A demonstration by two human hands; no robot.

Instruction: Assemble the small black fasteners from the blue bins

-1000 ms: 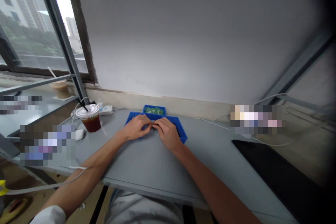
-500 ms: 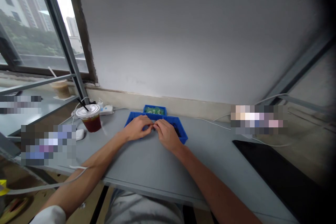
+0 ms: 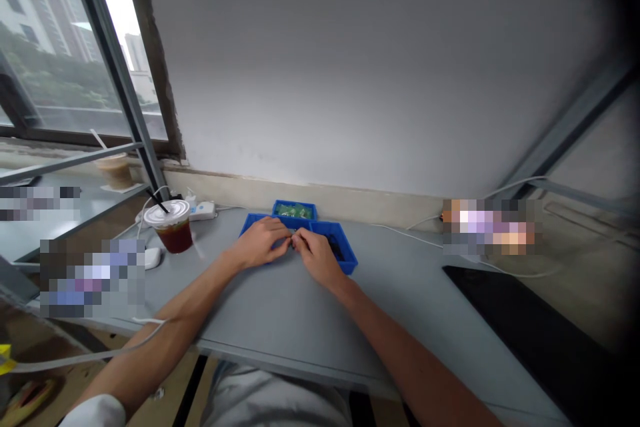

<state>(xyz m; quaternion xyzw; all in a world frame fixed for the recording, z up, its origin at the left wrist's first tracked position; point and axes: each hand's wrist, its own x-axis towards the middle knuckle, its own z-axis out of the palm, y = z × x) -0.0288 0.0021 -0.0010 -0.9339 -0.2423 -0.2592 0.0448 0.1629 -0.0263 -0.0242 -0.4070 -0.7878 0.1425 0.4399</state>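
Fingertips meet just in front of the blue bins, at the middle of the grey table. My left hand (image 3: pixel 261 243) is closed in a pinch on a tiny dark piece that is too small to name. Close against it, my right hand (image 3: pixel 316 253) is also pinched, and what it holds is hidden. Behind my left hand is one blue bin (image 3: pixel 253 219), mostly covered. The right blue bin (image 3: pixel 347 247) holds dark small parts. A smaller blue bin (image 3: pixel 295 209) with green pieces stands behind them, by the wall.
On the left stand a lidded cup (image 3: pixel 175 230) of dark red drink, a white power strip (image 3: pixel 204 211) and a white case (image 3: pixel 153 257). A black flat panel (image 3: pixel 525 327) lies at the right. A white cable crosses my left forearm.
My right hand has shifted very slightly, and its fingers look a little more curled. My left hand stays almost in place.
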